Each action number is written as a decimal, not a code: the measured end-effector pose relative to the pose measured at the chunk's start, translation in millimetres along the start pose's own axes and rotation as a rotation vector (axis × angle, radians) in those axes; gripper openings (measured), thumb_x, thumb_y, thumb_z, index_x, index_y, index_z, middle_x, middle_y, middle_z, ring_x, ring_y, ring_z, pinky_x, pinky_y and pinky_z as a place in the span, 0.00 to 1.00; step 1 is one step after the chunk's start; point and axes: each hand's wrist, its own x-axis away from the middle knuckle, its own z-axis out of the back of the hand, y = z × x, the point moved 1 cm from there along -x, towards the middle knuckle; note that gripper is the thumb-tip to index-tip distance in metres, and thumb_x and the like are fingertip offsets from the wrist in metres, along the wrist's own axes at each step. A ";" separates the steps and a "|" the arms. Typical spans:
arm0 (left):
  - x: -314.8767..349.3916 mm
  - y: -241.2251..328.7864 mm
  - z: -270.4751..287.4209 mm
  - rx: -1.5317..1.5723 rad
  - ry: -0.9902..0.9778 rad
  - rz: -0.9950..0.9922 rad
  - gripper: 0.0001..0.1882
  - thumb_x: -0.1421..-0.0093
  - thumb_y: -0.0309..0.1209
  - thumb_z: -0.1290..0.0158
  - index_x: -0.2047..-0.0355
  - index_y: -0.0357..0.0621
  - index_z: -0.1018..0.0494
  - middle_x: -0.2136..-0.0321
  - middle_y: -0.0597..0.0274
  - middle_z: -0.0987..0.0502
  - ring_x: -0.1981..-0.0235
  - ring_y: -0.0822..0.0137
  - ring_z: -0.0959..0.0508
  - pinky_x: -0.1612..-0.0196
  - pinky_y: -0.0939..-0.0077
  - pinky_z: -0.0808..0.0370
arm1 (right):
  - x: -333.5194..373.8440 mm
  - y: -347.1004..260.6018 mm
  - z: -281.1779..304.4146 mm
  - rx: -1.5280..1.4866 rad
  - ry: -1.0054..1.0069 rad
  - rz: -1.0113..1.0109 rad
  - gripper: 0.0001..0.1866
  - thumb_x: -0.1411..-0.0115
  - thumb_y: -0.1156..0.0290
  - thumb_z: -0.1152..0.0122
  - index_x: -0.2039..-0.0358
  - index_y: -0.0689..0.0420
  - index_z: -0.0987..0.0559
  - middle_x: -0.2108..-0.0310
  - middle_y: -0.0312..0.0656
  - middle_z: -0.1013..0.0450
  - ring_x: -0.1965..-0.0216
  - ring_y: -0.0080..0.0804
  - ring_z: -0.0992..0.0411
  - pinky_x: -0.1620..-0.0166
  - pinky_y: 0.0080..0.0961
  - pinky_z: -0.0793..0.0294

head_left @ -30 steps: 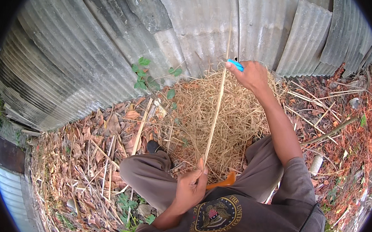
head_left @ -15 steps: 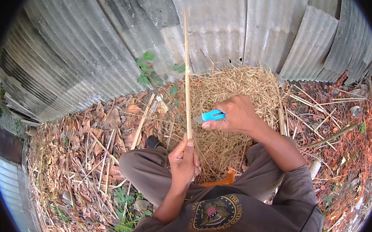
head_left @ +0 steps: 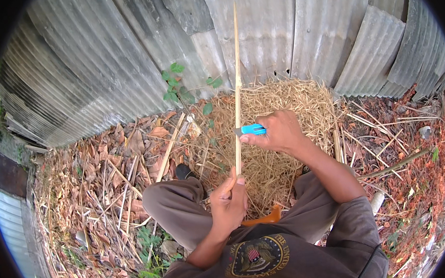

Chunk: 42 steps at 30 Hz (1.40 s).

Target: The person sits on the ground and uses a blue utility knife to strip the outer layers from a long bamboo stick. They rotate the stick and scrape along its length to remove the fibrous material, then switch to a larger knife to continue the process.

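A long, thin bamboo strip stands out away from me, its narrow far end in front of the metal fence. My left hand is closed around its near end, thumb on top. In my right hand is a blue utility knife, gripped with the thumb along its near side. The short blade meets the strip a little beyond my left hand. Between my knees an orange curved object shows partly; my shirt hides the rest of it.
A heap of pale shavings lies before my legs, against the corrugated metal fence. Dry leaves and loose bamboo strips cover the ground at left. A stick and more strips lie at right.
My left hand has shifted right and slightly nearer with the strip. The knife has moved slightly away from me, and its blade, apart from the strip before, now touches it.
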 end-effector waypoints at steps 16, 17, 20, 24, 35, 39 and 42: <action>16.8 -18.7 -9.1 -0.200 -0.065 -0.104 0.20 0.35 0.26 0.53 0.44 0.32 0.34 0.84 0.75 0.39 0.82 0.85 0.41 0.81 0.85 0.43 | -22.0 55.2 4.0 0.183 0.080 -0.221 0.40 0.52 0.25 0.53 0.81 0.53 0.17 0.89 0.45 0.30 0.83 0.46 0.28 0.77 0.42 0.31; 16.0 -21.7 -9.4 -0.215 -0.050 -0.119 0.20 0.35 0.26 0.53 0.44 0.31 0.34 0.84 0.75 0.39 0.82 0.85 0.40 0.81 0.85 0.43 | -22.5 54.2 1.4 0.180 0.073 -0.244 0.40 0.52 0.24 0.54 0.81 0.53 0.18 0.89 0.45 0.30 0.84 0.46 0.29 0.77 0.42 0.31; 7.4 -32.1 -12.5 -0.285 -0.013 -0.160 0.18 0.34 0.26 0.53 0.46 0.31 0.33 0.83 0.75 0.39 0.81 0.85 0.40 0.80 0.86 0.42 | -23.1 51.6 -7.1 0.134 0.089 -0.307 0.46 0.51 0.20 0.61 0.86 0.56 0.21 0.91 0.43 0.32 0.85 0.39 0.29 0.81 0.36 0.35; -4.7 -30.8 -17.0 -0.319 0.023 -0.219 0.15 0.34 0.24 0.55 0.49 0.32 0.30 0.83 0.75 0.38 0.81 0.87 0.40 0.80 0.89 0.43 | -26.7 55.5 -12.2 0.045 -0.015 -0.396 0.47 0.49 0.21 0.64 0.90 0.58 0.26 0.90 0.43 0.33 0.85 0.37 0.31 0.82 0.34 0.36; -21.8 -12.1 6.3 0.344 -0.068 0.155 0.17 0.31 0.32 0.58 0.45 0.37 0.33 0.90 0.72 0.40 0.93 0.82 0.43 0.88 0.86 0.44 | 0.3 19.5 -7.5 -0.246 -0.307 -0.089 0.42 0.47 0.25 0.58 0.92 0.55 0.29 0.93 0.39 0.39 0.88 0.36 0.35 0.81 0.33 0.38; -17.3 -3.1 8.6 0.295 -0.064 0.121 0.17 0.31 0.31 0.58 0.45 0.36 0.33 0.91 0.71 0.40 0.93 0.81 0.43 0.87 0.86 0.43 | 7.7 0.6 -8.1 -0.115 -0.194 0.020 0.40 0.49 0.26 0.54 0.89 0.55 0.24 0.91 0.46 0.33 0.84 0.43 0.28 0.78 0.39 0.31; -15.8 -2.2 10.5 0.314 -0.067 0.114 0.17 0.31 0.31 0.58 0.45 0.36 0.33 0.91 0.71 0.39 0.93 0.81 0.42 0.88 0.86 0.43 | 0.3 7.1 -7.1 -0.031 -0.097 -0.016 0.41 0.49 0.25 0.54 0.88 0.55 0.23 0.92 0.45 0.33 0.85 0.43 0.28 0.79 0.39 0.31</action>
